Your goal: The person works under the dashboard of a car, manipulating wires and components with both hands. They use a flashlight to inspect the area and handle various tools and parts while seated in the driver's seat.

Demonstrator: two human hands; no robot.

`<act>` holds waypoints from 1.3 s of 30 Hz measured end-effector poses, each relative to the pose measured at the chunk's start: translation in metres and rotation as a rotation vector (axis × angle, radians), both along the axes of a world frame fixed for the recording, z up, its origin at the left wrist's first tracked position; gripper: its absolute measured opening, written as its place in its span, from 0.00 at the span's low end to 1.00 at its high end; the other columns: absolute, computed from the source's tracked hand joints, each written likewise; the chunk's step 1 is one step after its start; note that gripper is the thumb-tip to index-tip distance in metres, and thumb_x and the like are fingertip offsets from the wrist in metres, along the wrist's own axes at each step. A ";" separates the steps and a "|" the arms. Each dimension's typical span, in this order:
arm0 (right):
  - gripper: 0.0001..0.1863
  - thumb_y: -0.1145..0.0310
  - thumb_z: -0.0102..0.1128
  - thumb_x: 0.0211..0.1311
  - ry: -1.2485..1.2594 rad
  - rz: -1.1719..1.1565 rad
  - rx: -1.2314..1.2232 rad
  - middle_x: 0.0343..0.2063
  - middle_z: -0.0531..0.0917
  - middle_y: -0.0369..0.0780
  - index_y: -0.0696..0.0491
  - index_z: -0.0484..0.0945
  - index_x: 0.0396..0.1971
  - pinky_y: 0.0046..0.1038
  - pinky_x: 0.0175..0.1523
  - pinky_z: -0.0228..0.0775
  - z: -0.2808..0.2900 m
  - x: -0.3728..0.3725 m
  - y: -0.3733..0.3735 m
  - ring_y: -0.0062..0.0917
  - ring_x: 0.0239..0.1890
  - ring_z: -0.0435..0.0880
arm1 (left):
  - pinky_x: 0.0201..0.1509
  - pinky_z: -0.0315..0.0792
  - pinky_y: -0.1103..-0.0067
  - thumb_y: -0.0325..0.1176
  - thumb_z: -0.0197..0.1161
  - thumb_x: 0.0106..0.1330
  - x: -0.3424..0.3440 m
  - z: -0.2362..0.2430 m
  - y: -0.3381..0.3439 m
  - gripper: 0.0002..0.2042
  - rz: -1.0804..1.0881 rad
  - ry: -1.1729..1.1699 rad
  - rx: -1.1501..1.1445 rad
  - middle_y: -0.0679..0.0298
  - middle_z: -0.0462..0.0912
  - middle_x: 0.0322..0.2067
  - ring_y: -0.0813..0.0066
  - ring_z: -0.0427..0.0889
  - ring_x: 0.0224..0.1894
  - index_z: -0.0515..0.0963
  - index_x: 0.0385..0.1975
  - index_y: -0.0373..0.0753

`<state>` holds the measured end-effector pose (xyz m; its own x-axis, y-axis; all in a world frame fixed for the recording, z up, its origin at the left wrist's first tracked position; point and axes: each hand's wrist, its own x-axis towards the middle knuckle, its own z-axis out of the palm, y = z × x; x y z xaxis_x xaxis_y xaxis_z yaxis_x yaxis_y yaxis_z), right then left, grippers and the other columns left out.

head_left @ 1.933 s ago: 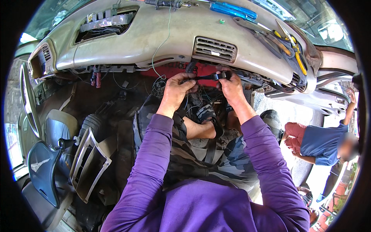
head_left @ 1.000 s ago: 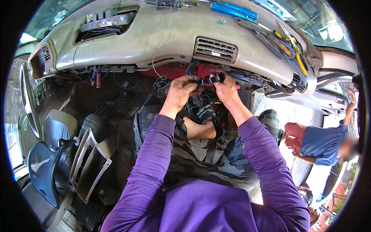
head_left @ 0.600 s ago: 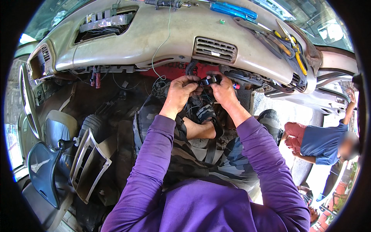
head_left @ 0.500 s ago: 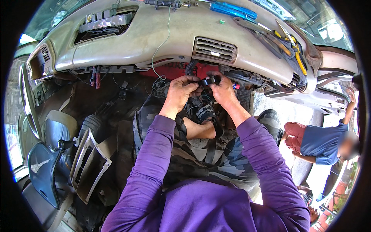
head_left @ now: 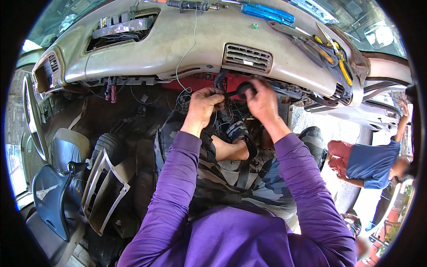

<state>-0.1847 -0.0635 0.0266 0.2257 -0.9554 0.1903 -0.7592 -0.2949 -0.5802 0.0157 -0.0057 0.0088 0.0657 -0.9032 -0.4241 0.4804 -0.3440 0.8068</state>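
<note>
Left fisheye of the pair on your head; view upright, unmirrored. Faces steeply down and forward. Your purple sleeves (head_left: 171,191) run close beneath it; your left grip (head_left: 203,106) and right grip (head_left: 263,104) sit near, mid-view; dashboard (head_left: 133,58) beyond, bowing across the top.

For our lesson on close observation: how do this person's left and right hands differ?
The left hand pinches a black strip; the right hand holds a black roll. The left hand looks fairly sharp, while the right hand is partly blurred. Both are bare, with purple sleeves behind them.
</note>
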 end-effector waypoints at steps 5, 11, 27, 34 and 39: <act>0.16 0.64 0.63 0.58 -0.310 -0.399 0.082 0.35 0.85 0.48 0.62 0.80 0.39 0.37 0.49 0.73 -0.033 -0.082 -0.046 0.41 0.40 0.83 | 0.31 0.78 0.80 0.22 0.65 0.61 0.015 -0.002 -0.003 0.05 0.025 -0.124 -0.005 0.65 0.81 0.26 0.77 0.80 0.25 0.81 0.37 0.32; 0.12 0.64 0.63 0.64 -0.683 -0.685 0.292 0.28 0.81 0.38 0.54 0.77 0.42 0.28 0.23 0.69 -0.009 -0.162 -0.068 0.23 0.26 0.79 | 0.29 0.74 0.80 0.21 0.64 0.60 0.055 -0.003 0.005 0.05 0.098 -0.372 -0.088 0.63 0.82 0.25 0.77 0.79 0.23 0.81 0.35 0.29; 0.08 0.60 0.51 0.74 -1.207 -0.700 0.658 0.31 0.79 0.37 0.47 0.73 0.45 0.29 0.32 0.67 -0.011 -0.174 -0.063 0.24 0.27 0.72 | 0.37 0.79 0.78 0.22 0.63 0.64 0.058 0.005 0.011 0.08 -0.018 -0.168 -0.055 0.63 0.83 0.32 0.74 0.83 0.31 0.80 0.42 0.31; 0.09 0.61 0.48 0.76 -1.181 -0.651 0.648 0.31 0.78 0.37 0.48 0.73 0.45 0.29 0.33 0.67 -0.009 -0.157 -0.065 0.24 0.28 0.72 | 0.39 0.79 0.80 0.22 0.62 0.65 0.054 0.007 0.009 0.12 -0.072 -0.191 -0.033 0.61 0.84 0.34 0.74 0.84 0.33 0.79 0.48 0.31; 0.09 0.60 0.49 0.75 -1.162 -0.576 0.628 0.29 0.79 0.37 0.49 0.74 0.43 0.28 0.32 0.67 -0.009 -0.146 -0.062 0.23 0.27 0.72 | 0.40 0.80 0.80 0.20 0.60 0.65 0.046 0.010 0.004 0.12 -0.101 -0.331 -0.013 0.60 0.84 0.35 0.73 0.84 0.34 0.79 0.48 0.31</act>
